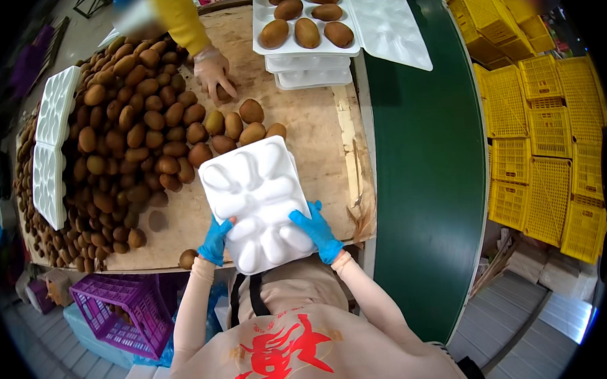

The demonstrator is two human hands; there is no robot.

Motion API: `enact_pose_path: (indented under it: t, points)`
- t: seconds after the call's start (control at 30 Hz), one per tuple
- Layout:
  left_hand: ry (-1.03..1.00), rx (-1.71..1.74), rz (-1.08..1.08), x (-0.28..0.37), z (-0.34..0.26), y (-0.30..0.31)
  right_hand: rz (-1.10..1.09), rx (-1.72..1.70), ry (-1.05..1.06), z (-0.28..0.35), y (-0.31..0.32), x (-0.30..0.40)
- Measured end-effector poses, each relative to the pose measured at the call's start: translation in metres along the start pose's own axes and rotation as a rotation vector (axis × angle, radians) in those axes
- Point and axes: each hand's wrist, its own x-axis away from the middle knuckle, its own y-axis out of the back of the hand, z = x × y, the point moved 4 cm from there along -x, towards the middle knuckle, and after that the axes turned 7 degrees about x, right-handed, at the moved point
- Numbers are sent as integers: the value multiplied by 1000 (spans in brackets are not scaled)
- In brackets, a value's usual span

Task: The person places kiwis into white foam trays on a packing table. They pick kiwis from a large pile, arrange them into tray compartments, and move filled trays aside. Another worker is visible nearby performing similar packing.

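Note:
A closed white foam fruit tray, its bulging cups facing up, lies between my two blue-gloved hands at the table's near edge. My left hand grips its left side, with a bare fingertip showing. My right hand holds the right side, thumb on top. Just beyond the tray are several loose kiwifruit, joining a large kiwifruit pile on the left. Farther off, an open foam tray holds kiwifruit in its cups, on top of other trays.
A co-worker's gloved hand touches a kiwifruit across the wooden table. White trays stand on the pile's left. A green conveyor belt runs along the right, beyond it yellow crates. A purple crate sits below the table.

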Motion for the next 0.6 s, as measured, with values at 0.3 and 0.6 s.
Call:
enact_pose_path:
  t: [0.3,0.6]
  points:
    - [356,254,2,19,0,-50,-115,31,108,-46,9,21]
    - [162,-1,122,26,0,-175,-184,-243,126,-16,121,72]
